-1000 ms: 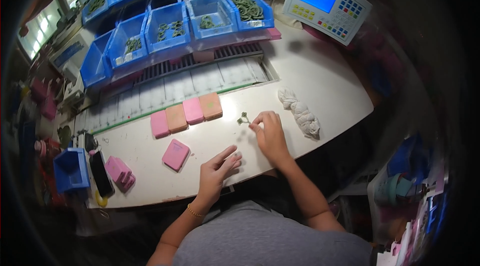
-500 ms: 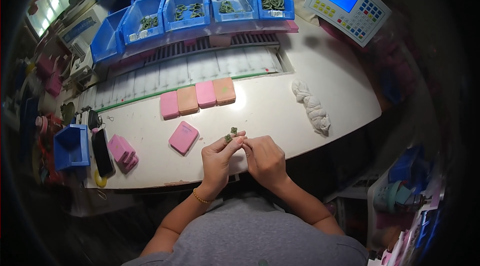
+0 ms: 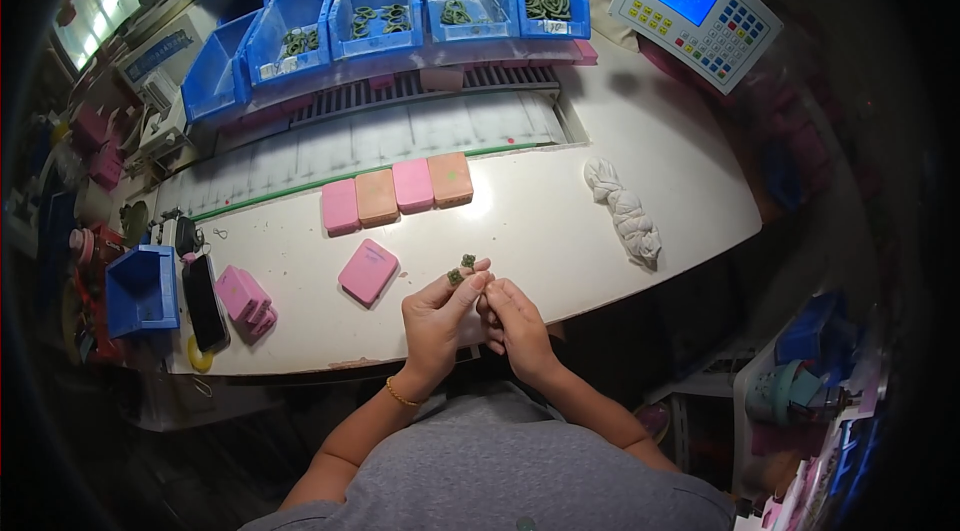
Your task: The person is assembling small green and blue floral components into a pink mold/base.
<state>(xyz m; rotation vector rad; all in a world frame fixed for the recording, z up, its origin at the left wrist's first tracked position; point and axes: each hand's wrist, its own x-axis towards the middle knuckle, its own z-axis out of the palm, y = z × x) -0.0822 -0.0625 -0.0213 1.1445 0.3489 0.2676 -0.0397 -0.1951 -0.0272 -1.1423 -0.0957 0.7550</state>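
Observation:
My left hand [image 3: 432, 319] is closed in a pinch above the table near its front edge. Two small dark-green clustered pieces, perhaps one ornament with two flower-like ends [image 3: 468, 261], stick out between its fingers. Against its fingertips, my right hand [image 3: 520, 327] is also closed, thumb and forefinger pressed together; whatever they pinch is too small or hidden to name. Just left of the hands, a pink rounded block [image 3: 368, 272] lies flat on the white table [image 3: 530, 261]. Beyond it, alternating pink and orange blocks [image 3: 376, 197] stand side by side in a row.
Blue bins [image 3: 373, 16] holding green ring-like pieces line the back. A keypad device with a blue screen [image 3: 697, 9] sits at the far right, above a twisted white cloth [image 3: 622, 211]. On the left are stacked pink blocks [image 3: 246, 301], a black phone [image 3: 205, 305] and a blue bin [image 3: 143, 291].
My right hand has shifted slightly left and turned, with its lower fingers now curled into view beneath the pinch. The left hand and the green pieces have hardly moved.

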